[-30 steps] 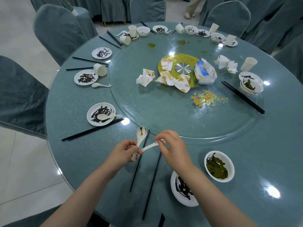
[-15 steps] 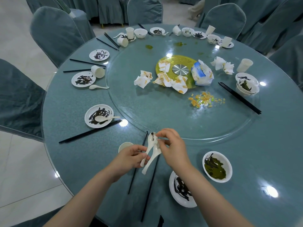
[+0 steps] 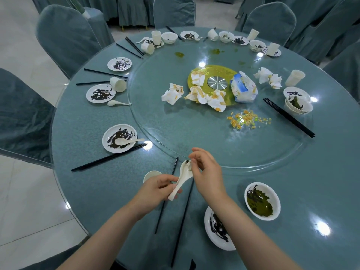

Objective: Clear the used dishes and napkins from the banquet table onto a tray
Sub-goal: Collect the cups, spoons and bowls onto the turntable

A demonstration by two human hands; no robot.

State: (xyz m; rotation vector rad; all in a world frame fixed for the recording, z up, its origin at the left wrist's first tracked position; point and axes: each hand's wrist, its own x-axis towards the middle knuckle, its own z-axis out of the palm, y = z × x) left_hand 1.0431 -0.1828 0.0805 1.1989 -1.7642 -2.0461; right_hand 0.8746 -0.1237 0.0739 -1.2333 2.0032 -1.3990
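Stacking spoons (image 3: 182,177): my left hand (image 3: 155,189) grips the handles, right hand (image 3: 206,172) pinches the bowl end; nearly everything on the table (image 3: 321,172) remains, no tray visible.

Left hand (image 3: 155,189) grips white spoons (image 3: 182,179) by the handles — right hand (image 3: 206,172) pinches at the bowl end, above black chopsticks (image 3: 183,217) on the round table (image 3: 87,191).
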